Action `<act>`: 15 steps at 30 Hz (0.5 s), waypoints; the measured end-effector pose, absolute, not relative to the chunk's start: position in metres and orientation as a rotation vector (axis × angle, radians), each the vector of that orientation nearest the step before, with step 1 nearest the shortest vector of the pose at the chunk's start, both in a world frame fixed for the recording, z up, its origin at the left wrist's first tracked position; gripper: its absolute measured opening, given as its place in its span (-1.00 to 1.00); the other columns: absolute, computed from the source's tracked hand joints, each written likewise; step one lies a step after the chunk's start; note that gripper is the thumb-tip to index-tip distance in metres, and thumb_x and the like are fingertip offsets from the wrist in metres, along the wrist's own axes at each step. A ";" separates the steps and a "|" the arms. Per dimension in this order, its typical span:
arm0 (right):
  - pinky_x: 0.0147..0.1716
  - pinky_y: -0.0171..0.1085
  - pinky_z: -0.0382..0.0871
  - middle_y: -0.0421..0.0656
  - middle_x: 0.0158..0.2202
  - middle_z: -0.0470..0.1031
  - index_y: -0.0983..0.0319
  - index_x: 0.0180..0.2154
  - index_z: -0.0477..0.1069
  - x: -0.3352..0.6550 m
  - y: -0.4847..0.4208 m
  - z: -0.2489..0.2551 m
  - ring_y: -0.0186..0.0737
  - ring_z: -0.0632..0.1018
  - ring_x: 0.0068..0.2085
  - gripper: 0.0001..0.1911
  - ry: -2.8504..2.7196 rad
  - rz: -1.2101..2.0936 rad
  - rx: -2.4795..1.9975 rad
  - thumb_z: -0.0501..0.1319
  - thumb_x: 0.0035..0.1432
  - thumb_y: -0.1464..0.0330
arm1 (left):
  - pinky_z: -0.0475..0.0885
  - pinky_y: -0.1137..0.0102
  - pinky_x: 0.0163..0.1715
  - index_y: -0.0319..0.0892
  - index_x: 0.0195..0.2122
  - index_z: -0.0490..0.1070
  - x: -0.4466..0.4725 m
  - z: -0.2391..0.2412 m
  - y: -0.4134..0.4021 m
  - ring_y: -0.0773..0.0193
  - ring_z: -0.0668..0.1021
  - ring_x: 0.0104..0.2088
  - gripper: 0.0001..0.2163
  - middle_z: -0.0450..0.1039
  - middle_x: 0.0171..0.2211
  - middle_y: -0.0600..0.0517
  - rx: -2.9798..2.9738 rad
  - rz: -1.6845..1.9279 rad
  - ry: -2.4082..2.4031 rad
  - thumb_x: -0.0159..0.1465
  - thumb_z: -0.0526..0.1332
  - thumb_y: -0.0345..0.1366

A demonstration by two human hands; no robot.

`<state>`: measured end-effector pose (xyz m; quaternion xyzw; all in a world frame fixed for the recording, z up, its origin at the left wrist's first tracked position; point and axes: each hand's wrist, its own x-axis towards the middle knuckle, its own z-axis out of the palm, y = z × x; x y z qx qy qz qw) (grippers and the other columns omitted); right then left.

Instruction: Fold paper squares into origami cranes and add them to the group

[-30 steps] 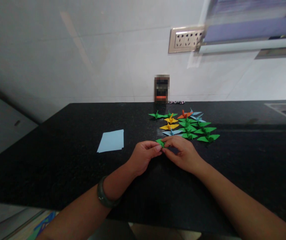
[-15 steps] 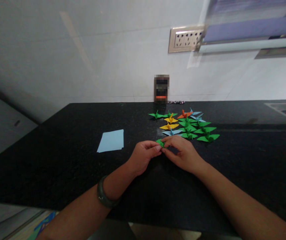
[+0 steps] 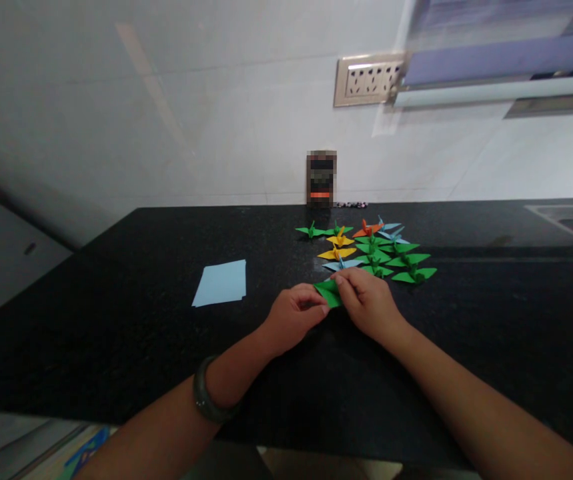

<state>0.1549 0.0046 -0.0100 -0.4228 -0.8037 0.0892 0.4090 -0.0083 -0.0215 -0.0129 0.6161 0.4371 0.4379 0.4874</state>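
Observation:
A piece of folded green paper (image 3: 329, 293) is held between my two hands above the black counter. My left hand (image 3: 293, 319) pinches its lower left side, fingers and thumb closed together. On the upper right side, my right hand (image 3: 369, 300) grips it with the thumb on top; the fingers behind are partly hidden. Just beyond my hands, folded paper cranes stand in loose rows: several green ones (image 3: 415, 275), yellow ones (image 3: 337, 253), light blue ones (image 3: 343, 264) and an orange one (image 3: 367, 230). My right hand partly covers the nearest blue crane.
A stack of light blue paper sheets (image 3: 220, 283) lies to the left on the black counter (image 3: 131, 320). A phone-like object (image 3: 321, 179), pixelated, leans against the wall, with a beaded strand (image 3: 352, 205) beside it. A socket panel (image 3: 369, 81) is on the wall.
The green paper now shows a larger face between my hands. My right thumb has moved up onto its top, and the right hand has turned over it. The cranes stay where they were.

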 end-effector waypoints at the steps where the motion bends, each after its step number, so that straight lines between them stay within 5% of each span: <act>1: -0.38 -0.28 0.36 -0.11 -0.44 0.48 0.22 -0.37 0.37 0.155 0.005 -0.010 -0.23 0.50 -0.39 -0.80 -2.002 0.198 -1.104 -0.01 0.17 0.40 | 0.30 0.40 -0.27 -0.22 -0.54 0.48 -0.008 -0.014 -0.022 0.29 0.43 -0.32 -0.93 0.38 -0.42 0.00 1.533 1.057 1.058 0.01 0.26 -0.34; 4: -0.42 -0.27 0.33 -0.10 -0.47 0.45 0.23 -0.38 0.35 0.157 0.008 -0.009 -0.21 0.48 -0.42 -0.79 -1.942 0.186 -1.179 -0.03 0.17 0.39 | 0.33 0.38 -0.25 -0.23 -0.50 0.45 -0.007 -0.015 -0.022 0.27 0.44 -0.29 -0.91 0.40 -0.36 -0.03 1.485 1.051 1.107 -0.02 0.30 -0.33; 9: -0.54 -0.31 0.29 -0.17 -0.56 0.39 0.25 -0.43 0.35 0.156 0.009 -0.010 -0.28 0.41 -0.53 -0.75 -1.816 0.501 -1.226 -0.01 0.16 0.30 | 0.37 0.40 -0.32 -0.22 -0.21 0.39 -0.004 -0.014 -0.022 0.31 0.49 -0.33 -0.58 0.44 -0.30 -0.02 1.106 1.016 1.090 -0.13 0.38 -0.29; 15: -0.66 -0.40 0.22 -0.28 -0.59 0.32 0.21 -0.36 0.30 0.154 0.009 -0.015 -0.38 0.34 -0.61 -0.91 -1.616 0.836 -1.038 0.09 0.08 0.33 | 0.35 0.47 -0.54 -0.28 -0.54 0.38 -0.003 -0.012 -0.023 0.39 0.47 -0.60 -0.79 0.46 -0.57 0.00 1.075 0.848 1.103 -0.01 0.30 -0.21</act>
